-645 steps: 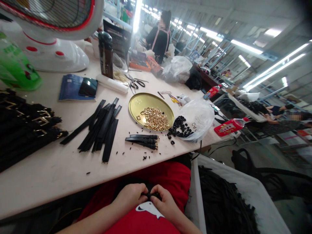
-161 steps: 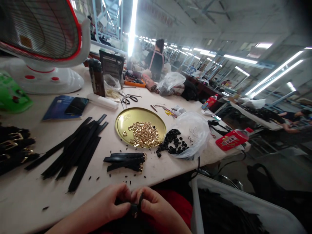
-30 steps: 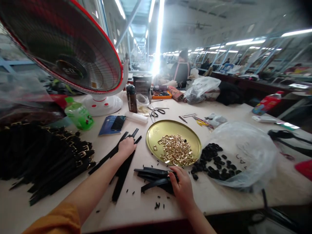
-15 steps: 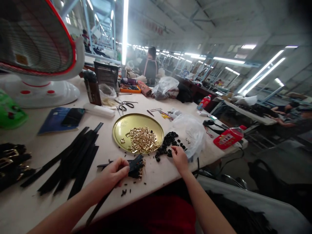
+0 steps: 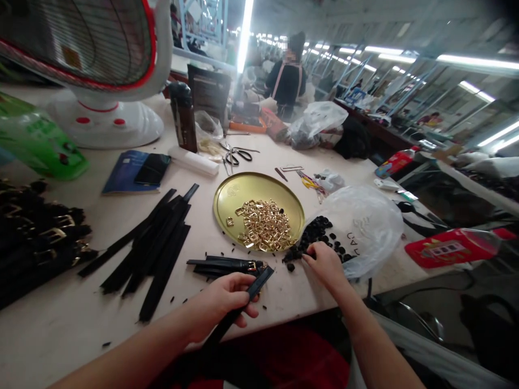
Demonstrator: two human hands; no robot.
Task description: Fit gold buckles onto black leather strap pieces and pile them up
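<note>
My left hand (image 5: 233, 302) is closed around a black strap (image 5: 259, 283), whose flat end points up and right past my thumb; its tail runs down toward my lap. Just beyond that hand lie several black straps with gold buckles (image 5: 221, 265). My right hand (image 5: 324, 265) is at the near edge of a pile of small black pieces (image 5: 316, 229), thumb and fingers pinched together. What sits between those fingertips is too small to make out. Behind both hands, a round gold tray (image 5: 229, 189) holds a heap of gold buckles (image 5: 267, 224).
Loose black straps (image 5: 152, 254) fan out at left, beside a pile of buckled straps (image 5: 44, 232). A fan (image 5: 113, 127), a blue notebook (image 5: 121, 173), a dark bottle (image 5: 184, 119) and scissors (image 5: 237, 154) stand or lie farther back. Right are a clear plastic bag (image 5: 365, 227) and a red bottle (image 5: 454, 247).
The view has swung left and down. The strap's end in my left hand now shows clear of the buckled straps. My right hand remains at the black pieces, fingers pinched.
</note>
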